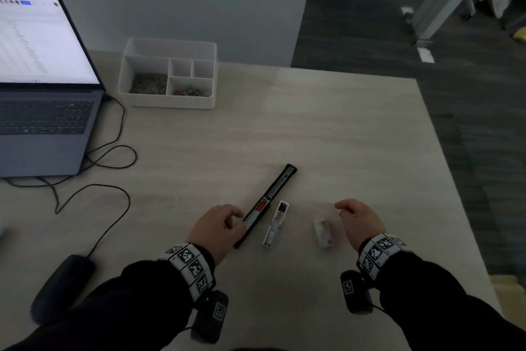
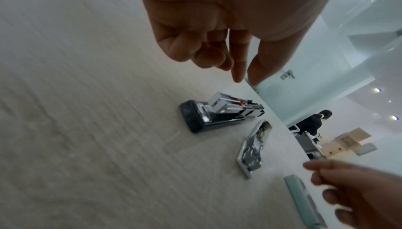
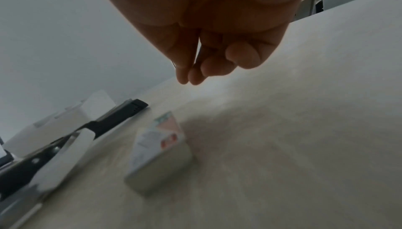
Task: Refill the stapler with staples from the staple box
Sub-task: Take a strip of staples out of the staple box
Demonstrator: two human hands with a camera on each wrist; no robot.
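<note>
A light wooden table (image 1: 341, 134) held an opened black stapler (image 1: 267, 202) lying flat, stretched diagonally. Left of the stapler, the left hand (image 1: 216, 229) hovered just beside its near end, fingers loosely curled and holding nothing. Just right of the stapler lay its white cover piece (image 1: 275, 227). Further right of the stapler sat the small staple box (image 1: 324, 232), closed, flat on the table. Right of the box, the right hand (image 1: 360, 218) hovered with fingers loosely curled, empty.
</note>
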